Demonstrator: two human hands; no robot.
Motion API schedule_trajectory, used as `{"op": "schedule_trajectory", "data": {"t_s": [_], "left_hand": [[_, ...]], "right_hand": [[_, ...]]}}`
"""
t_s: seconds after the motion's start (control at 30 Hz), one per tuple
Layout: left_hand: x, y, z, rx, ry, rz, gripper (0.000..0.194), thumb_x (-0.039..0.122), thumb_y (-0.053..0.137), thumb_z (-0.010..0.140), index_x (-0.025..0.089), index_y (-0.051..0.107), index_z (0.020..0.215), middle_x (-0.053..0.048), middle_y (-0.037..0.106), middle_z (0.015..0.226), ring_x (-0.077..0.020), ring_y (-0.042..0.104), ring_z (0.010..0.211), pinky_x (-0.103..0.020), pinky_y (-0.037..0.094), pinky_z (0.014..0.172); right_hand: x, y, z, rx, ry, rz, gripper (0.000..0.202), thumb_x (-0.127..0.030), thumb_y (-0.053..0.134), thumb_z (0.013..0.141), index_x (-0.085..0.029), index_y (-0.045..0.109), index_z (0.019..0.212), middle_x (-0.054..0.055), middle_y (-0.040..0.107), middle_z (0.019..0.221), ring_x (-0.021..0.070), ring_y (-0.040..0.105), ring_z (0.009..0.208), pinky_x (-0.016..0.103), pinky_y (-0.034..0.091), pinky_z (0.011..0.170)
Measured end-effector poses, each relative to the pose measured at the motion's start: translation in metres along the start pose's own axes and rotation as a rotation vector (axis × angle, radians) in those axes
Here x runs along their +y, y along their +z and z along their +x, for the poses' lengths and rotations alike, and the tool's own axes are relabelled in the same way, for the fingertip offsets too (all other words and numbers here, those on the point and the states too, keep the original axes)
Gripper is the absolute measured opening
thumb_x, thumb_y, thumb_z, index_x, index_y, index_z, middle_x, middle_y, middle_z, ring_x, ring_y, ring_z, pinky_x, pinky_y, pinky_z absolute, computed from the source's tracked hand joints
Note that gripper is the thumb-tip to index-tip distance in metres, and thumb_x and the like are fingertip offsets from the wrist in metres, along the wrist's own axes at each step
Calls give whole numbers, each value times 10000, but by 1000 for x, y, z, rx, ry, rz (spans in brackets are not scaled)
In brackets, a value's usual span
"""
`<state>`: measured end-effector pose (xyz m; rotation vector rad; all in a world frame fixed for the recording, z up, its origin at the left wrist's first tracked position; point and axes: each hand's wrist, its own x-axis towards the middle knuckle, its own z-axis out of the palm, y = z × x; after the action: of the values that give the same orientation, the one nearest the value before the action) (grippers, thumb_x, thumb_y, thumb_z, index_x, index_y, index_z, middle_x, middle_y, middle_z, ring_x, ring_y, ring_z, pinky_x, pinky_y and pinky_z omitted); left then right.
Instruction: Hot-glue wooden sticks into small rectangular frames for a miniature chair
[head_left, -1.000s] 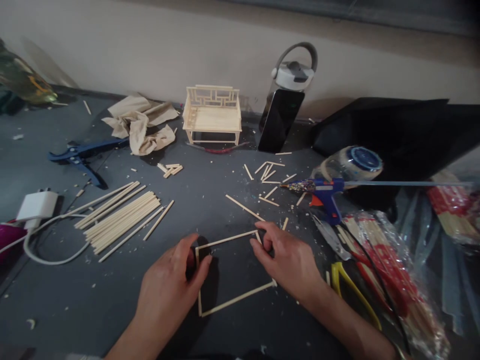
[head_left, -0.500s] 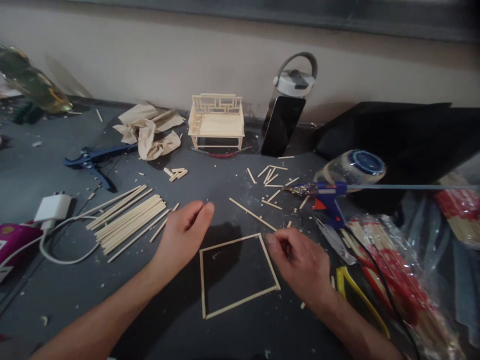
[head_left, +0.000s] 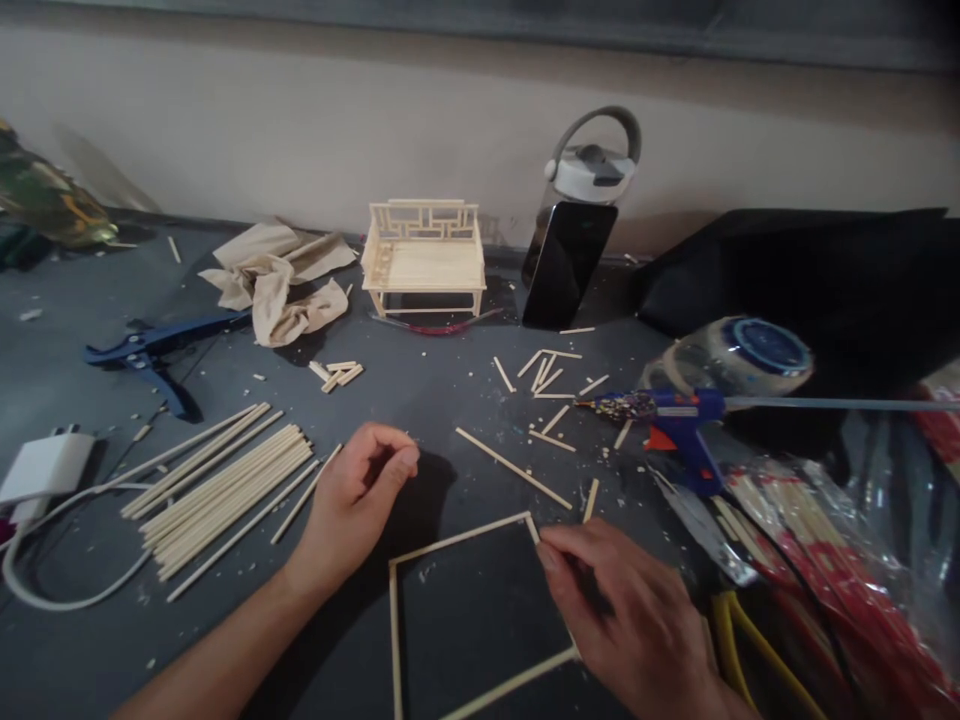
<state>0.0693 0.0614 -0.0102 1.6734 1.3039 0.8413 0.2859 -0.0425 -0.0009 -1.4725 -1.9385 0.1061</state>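
Note:
My left hand (head_left: 360, 500) hovers beyond the top left corner of a rectangular frame of thin wooden sticks (head_left: 461, 538). Its fingers are curled, thumb and index close together; whatever they hold, if anything, is too small to make out. My right hand (head_left: 630, 610) has thumb and index closed on the frame's right side, just below the far corner, and hides part of that side. The near edge of the frame runs out of view. Beyond it lies a loose long stick (head_left: 514, 468). A short stick (head_left: 591, 498) shows behind my right knuckles.
Bundled sticks (head_left: 225, 500), a blue cutter (head_left: 150, 355) and a white charger (head_left: 45, 468) lie left. A miniature wooden bench (head_left: 424, 262), phone (head_left: 570, 265) and bottle (head_left: 594, 165) stand behind. Right are a glue gun (head_left: 686, 430), jar (head_left: 735, 355), yellow-handled tool (head_left: 757, 650) and packaged sticks (head_left: 832, 560).
The view has shifted, so the table's things sit lower. My right hand has reached in over the frame's right side and taken hold there. My left hand's fingers have loosened slightly.

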Motion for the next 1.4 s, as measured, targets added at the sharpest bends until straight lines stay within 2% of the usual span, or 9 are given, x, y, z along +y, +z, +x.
{"op": "schedule_trajectory", "data": {"t_s": [0.07,0.17,0.4,0.6,0.7,0.83,1.03,1.17,1.4], "left_hand": [[1,0,-1,-18,-29,29,157,332,529,891,198,545,811,25,561,701,-122,520,640,-237,398,597],[3,-2,-2,-33,-64,65,239,389,504,893,206,502,740,58,460,587,-106,414,515,-231,314,482],[8,-2,-2,-18,4,129,393,346,446,902,210,328,552,61,290,553,-103,322,512,-250,271,498],[1,-1,-2,4,-37,0,395,381,419,936,207,372,585,61,334,555,-108,339,522,-252,290,515],[-1,-1,-1,7,-40,-90,288,370,444,935,208,464,697,58,400,606,-110,382,552,-240,324,528],[1,-1,0,-2,-54,-44,155,349,536,884,211,521,814,55,455,638,-105,412,550,-226,338,513],[5,-1,-1,-2,-71,53,230,387,541,867,209,503,727,74,398,552,-95,354,485,-216,281,460],[5,-2,-1,-29,-19,85,285,384,504,881,201,491,663,60,380,575,-104,364,529,-223,300,491],[11,-1,-2,-10,7,139,408,362,471,878,205,330,529,57,283,541,-106,308,502,-240,269,479]], "right_hand": [[0,0,1,4,-10,-17,72,-145,522,893,-186,557,940,-16,648,695,97,607,601,207,466,634],[1,0,1,5,-19,-6,112,-123,530,879,-188,545,969,-9,669,726,107,621,619,220,477,653],[0,1,-1,-29,33,7,76,-142,523,888,-186,583,903,-22,616,646,102,582,562,219,447,588],[2,1,-3,-22,37,40,79,-123,551,875,-175,599,910,-30,583,620,95,546,542,217,428,582],[2,1,-3,-13,44,38,74,-130,551,877,-173,605,903,-31,583,615,94,545,536,216,423,574],[1,0,-4,-30,62,20,74,-137,549,874,-173,608,900,-36,578,606,93,542,525,218,417,568],[0,-1,-4,-29,91,7,88,-136,545,860,-193,589,809,-60,509,549,84,498,486,218,383,537],[-1,-1,-1,-29,102,-39,161,-150,532,850,-197,553,697,-53,496,530,89,485,481,234,356,529],[1,2,-5,-87,114,-273,276,-285,562,826,-210,473,576,-34,489,501,106,469,467,270,298,515]]}}
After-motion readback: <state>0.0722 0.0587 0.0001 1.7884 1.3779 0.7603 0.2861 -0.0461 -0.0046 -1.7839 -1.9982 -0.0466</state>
